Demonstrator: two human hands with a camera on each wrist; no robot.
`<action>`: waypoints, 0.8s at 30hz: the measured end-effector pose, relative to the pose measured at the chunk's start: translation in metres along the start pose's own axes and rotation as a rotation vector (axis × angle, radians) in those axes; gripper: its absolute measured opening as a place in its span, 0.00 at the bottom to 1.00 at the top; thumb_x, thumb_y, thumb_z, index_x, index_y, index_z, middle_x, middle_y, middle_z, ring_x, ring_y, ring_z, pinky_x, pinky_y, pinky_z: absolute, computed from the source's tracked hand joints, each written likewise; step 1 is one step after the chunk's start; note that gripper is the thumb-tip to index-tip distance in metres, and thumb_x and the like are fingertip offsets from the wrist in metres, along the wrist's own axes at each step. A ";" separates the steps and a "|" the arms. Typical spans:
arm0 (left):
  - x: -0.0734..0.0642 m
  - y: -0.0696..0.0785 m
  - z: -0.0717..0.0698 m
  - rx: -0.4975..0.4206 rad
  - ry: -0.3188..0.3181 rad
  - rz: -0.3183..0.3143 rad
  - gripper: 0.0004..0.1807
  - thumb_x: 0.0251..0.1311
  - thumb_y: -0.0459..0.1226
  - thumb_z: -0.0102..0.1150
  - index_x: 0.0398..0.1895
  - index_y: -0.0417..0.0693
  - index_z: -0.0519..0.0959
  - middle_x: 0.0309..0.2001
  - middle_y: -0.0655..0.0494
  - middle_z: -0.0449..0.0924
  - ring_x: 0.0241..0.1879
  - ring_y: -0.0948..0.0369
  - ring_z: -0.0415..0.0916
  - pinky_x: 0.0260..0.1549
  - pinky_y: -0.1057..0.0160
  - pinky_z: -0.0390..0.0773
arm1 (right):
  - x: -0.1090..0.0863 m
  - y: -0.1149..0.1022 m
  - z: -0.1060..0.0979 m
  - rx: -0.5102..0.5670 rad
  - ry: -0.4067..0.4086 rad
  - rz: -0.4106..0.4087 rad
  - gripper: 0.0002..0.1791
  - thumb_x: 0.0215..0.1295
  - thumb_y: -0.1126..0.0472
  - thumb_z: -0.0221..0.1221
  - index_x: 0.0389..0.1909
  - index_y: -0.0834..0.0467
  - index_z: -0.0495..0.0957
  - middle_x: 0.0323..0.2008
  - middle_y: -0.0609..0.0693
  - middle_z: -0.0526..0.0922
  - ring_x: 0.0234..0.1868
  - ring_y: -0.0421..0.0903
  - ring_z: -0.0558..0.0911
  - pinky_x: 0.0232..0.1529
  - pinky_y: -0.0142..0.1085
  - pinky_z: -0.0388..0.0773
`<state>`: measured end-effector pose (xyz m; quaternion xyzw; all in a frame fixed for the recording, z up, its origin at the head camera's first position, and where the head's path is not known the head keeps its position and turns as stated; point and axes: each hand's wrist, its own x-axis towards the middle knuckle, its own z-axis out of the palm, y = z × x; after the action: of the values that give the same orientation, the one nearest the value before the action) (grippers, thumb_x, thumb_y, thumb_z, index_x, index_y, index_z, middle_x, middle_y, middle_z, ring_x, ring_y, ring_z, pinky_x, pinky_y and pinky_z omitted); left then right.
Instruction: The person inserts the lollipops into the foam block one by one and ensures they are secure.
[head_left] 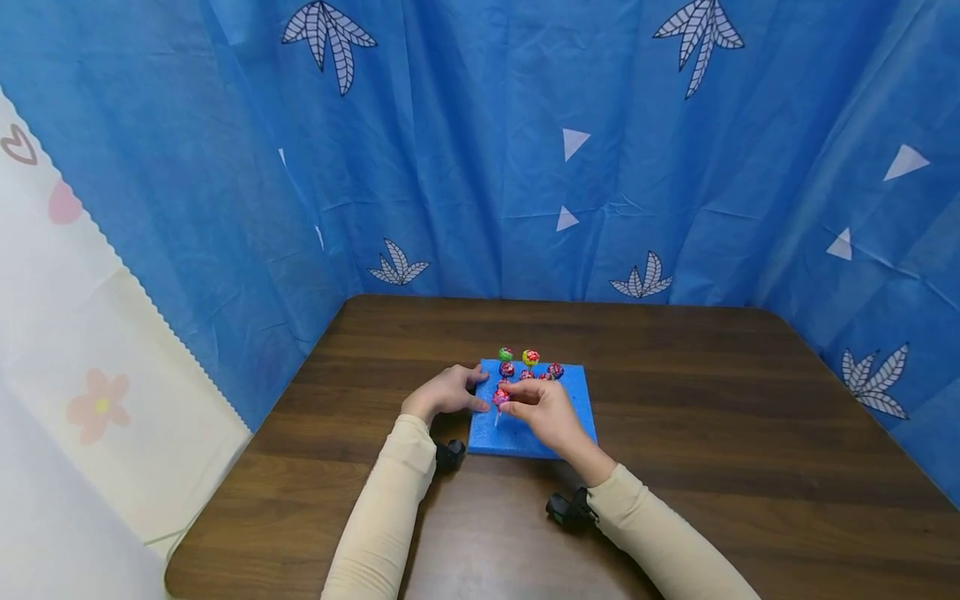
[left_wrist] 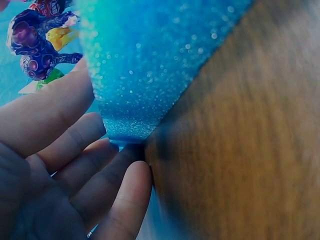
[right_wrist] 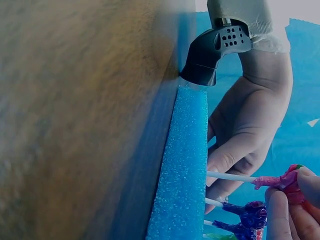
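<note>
A pink-wrapped lollipop (head_left: 500,397) stands near the front left of a blue foam board (head_left: 517,442). Its white stick meets the foam's top face in the right wrist view. My right hand (head_left: 551,412) pinches the wrapped candy (right_wrist: 289,184) between thumb and fingers. At the board's left edge, my left hand (head_left: 446,392) rests with fairly straight fingers against the foam (left_wrist: 150,60). Behind the pinched candy, several other lollipops stand in the board, among them a green one (head_left: 506,354), a yellow one (head_left: 531,357) and a purple one (head_left: 555,370). My right fingers partly cover some.
The board lies on a dark brown wooden table (head_left: 712,400). Blue curtains (head_left: 480,150) with leaf prints hang behind and beside it, and a pale flowered cloth (head_left: 97,333) hangs at the left. Black wrist cameras (head_left: 570,508) sit below both hands.
</note>
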<state>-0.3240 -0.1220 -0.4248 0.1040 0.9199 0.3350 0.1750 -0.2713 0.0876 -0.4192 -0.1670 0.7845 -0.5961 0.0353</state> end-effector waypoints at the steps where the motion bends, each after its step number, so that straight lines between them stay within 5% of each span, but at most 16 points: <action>1: 0.000 0.000 0.000 0.000 0.002 -0.001 0.38 0.60 0.46 0.69 0.73 0.52 0.68 0.78 0.51 0.57 0.78 0.48 0.54 0.74 0.43 0.60 | 0.000 0.000 0.000 -0.007 0.004 0.001 0.19 0.61 0.67 0.68 0.53 0.65 0.84 0.48 0.58 0.89 0.44 0.49 0.89 0.45 0.34 0.86; 24: 0.000 -0.001 0.005 0.017 0.017 0.020 0.37 0.61 0.45 0.69 0.73 0.51 0.68 0.78 0.50 0.58 0.78 0.48 0.54 0.74 0.43 0.59 | -0.003 0.010 0.003 -0.153 -0.022 -0.044 0.14 0.61 0.67 0.68 0.48 0.61 0.86 0.45 0.56 0.89 0.46 0.50 0.89 0.48 0.39 0.86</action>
<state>-0.3224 -0.1195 -0.4294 0.1119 0.9231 0.3299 0.1627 -0.2702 0.0879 -0.4296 -0.1929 0.8234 -0.5334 0.0181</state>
